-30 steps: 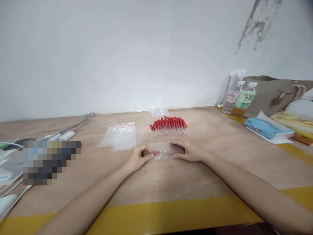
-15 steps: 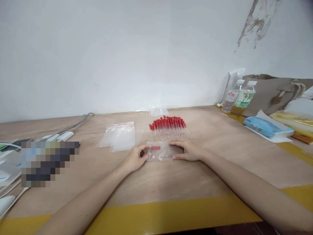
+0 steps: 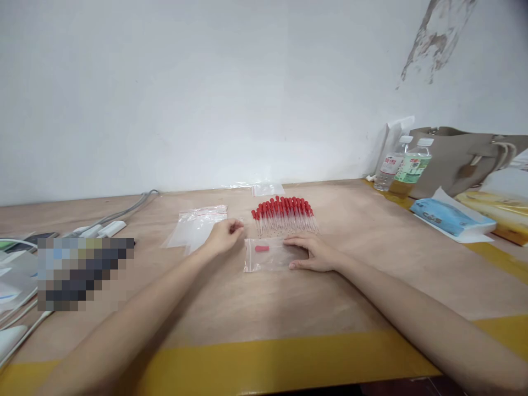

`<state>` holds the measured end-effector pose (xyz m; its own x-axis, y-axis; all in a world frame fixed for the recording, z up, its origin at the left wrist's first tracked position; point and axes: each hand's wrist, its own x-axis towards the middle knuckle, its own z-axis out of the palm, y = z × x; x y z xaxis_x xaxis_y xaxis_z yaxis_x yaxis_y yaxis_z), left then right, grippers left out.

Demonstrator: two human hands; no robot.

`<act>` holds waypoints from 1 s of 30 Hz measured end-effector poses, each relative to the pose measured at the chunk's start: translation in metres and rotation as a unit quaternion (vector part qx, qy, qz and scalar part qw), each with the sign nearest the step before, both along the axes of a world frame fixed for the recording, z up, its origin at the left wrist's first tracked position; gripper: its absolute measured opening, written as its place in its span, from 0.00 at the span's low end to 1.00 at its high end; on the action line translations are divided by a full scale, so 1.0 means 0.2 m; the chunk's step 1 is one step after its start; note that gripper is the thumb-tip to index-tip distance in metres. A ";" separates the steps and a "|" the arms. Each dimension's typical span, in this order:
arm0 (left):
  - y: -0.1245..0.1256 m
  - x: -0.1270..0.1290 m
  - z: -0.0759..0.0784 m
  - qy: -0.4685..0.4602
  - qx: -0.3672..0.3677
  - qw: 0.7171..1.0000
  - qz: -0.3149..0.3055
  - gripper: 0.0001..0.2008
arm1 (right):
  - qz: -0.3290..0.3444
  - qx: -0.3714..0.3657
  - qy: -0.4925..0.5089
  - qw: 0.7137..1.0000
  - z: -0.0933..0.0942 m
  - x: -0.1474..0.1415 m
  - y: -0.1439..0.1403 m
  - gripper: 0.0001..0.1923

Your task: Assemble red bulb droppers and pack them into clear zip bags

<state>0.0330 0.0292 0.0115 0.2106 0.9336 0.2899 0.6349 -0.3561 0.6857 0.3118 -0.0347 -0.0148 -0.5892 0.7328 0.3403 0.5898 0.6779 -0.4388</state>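
Observation:
My left hand (image 3: 225, 235) hovers above the right side of a stack of clear zip bags (image 3: 190, 225), its fingers curled in toward the thumb and nothing showing in them. Flat on the table before me lies another clear zip bag (image 3: 270, 263), its zip end to the left. A dropper with a red bulb (image 3: 261, 248) shows inside that bag, its tube partly lost in the plastic. Over the bag's right end rests my right hand (image 3: 311, 253), thumb and fingers spread at its two long edges. Just behind the bag lies a row of several red-bulbed droppers (image 3: 284, 212).
One more zip bag (image 3: 268, 189) lies by the wall. Cables and white plugs (image 3: 111, 228) are at the left beside a blurred patch. At the right stand bottles (image 3: 412, 168), a tissue pack (image 3: 451, 214) and a handbag (image 3: 457, 159). Yellow tape (image 3: 289, 360) lines the front edge.
My left hand has let go of the bag's zip end and moved up and left over the stack. The bag now lies flatter. My right hand has stayed on it.

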 end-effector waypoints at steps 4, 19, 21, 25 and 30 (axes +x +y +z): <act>0.19 0.14 0.05 0.044 -0.021 0.996 0.080 0.15 | 0.010 0.005 -0.002 1.000 0.01 0.00 0.00 0.33; 0.44 0.29 -0.05 0.058 -0.130 0.972 0.186 0.23 | 0.008 0.019 -0.004 1.000 0.00 -0.01 0.00 0.32; 0.46 0.31 -0.05 0.047 -0.148 0.970 0.186 0.21 | 0.008 0.024 -0.003 1.000 0.00 -0.01 0.01 0.32; 0.48 0.31 -0.05 0.000 -0.183 0.966 0.181 0.18 | 0.003 0.027 -0.003 1.000 -0.01 -0.01 0.01 0.32; 0.42 0.29 0.01 -0.112 -0.194 0.960 0.167 0.21 | 0.012 0.022 0.000 1.000 0.00 -0.01 0.01 0.31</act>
